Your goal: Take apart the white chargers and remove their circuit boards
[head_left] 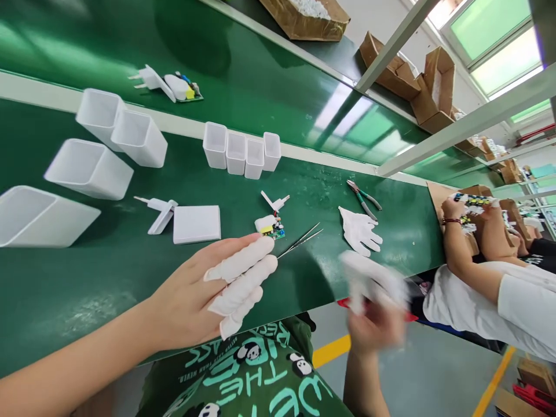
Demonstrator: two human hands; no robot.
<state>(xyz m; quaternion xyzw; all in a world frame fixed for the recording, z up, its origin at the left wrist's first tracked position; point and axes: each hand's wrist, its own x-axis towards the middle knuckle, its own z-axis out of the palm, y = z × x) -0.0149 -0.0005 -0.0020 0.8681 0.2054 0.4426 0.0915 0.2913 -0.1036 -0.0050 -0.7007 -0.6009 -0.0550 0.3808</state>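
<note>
My left hand [217,289] is over the green bench, its fingers stretched out in white finger cots and its fingertips pointing right. Just beyond them lies a small circuit board [273,230] with a white plug piece [274,202] wired to it. Metal tweezers [300,240] have their joined end beside my fingertips; I see no grip on them. At the bench's front edge, my right hand [376,315] is smeared by motion. White material covers or sits at its fingers, and I cannot tell whether it holds something. A white glove [360,231] lies just beyond it.
Cutters [364,198] lie behind the glove. Left of the board are a white casing [197,224] and a plug [160,214]. Open white casings [237,153] stand along the bench's back rail. Another board with plug [174,86] sits behind. A co-worker's arm [473,249] is at right.
</note>
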